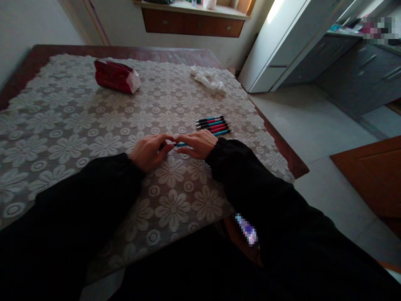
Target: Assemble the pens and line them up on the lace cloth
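While both hands meet over the lace tablecloth [78, 125], the left hand [149, 151] and right hand [196, 144] pinch opposite ends of a teal pen [181, 144], fingers closed on it. Five pens [213, 124] lie finished-looking in a neat row just beyond. Fingers hide most of the held pen, so its cap or tip cannot be made out.
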The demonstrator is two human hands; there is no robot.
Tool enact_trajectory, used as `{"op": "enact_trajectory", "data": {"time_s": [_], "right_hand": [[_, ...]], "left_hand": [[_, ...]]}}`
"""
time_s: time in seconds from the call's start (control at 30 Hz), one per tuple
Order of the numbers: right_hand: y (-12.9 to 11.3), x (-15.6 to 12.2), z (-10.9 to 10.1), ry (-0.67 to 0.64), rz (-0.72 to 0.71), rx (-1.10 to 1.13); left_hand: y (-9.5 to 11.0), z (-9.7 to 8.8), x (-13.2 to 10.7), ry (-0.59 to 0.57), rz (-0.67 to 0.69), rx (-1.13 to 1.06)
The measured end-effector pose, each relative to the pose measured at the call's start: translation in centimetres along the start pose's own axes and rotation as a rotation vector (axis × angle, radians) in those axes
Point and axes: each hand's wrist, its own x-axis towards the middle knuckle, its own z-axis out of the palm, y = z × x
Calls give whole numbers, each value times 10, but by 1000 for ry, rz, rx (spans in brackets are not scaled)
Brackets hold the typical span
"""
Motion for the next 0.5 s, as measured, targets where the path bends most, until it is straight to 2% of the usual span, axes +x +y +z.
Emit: {"op": "enact_trajectory", "data": {"time_s": [0.1, 0.27, 0.4, 0.5], "right_hand": [[-2, 0, 0, -37, 16, -23], [-4, -1, -3, 44, -10, 44], [-6, -2, -7, 102, 63, 59], [-4, -2, -7, 113, 101, 71]], "left_hand": [[2, -1, -2, 23, -28, -29], [-1, 0, -2, 84, -55, -52], [-4, 2, -2, 98, 6, -57], [-5, 3, -2, 146, -40, -39]]}}
